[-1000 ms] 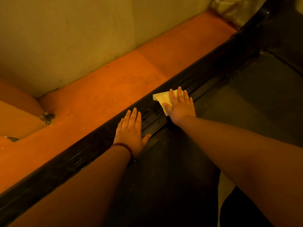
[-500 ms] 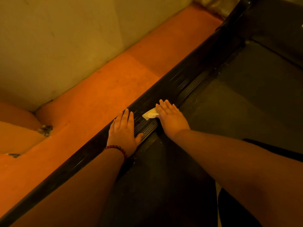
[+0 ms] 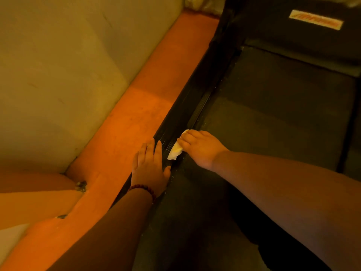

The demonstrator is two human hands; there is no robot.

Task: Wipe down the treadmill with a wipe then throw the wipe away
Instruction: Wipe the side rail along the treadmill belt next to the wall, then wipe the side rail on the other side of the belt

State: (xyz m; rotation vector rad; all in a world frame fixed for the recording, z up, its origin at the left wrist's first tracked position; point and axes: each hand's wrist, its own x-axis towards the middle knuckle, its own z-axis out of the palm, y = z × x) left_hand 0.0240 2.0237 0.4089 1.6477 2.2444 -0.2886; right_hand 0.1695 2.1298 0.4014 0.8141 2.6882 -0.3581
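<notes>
Wiping treadmill side rail (image 3: 181, 114) | right hand (image 3: 201, 148) fingers curled, holding wipe (image 3: 175, 151) on rail, near left | left hand (image 3: 150, 169) flat, fingers straight, bracing | next: probably stroke along rail; binning not yet due

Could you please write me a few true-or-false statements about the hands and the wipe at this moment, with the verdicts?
1. The right hand holds the wipe against the treadmill's side rail. True.
2. The left hand grips a second wipe. False: it rests flat on the side rail, holding nothing.
3. A bead bracelet is on the left wrist. True.
4. The two hands touch each other. False: a strip of rail shows between them.
</notes>
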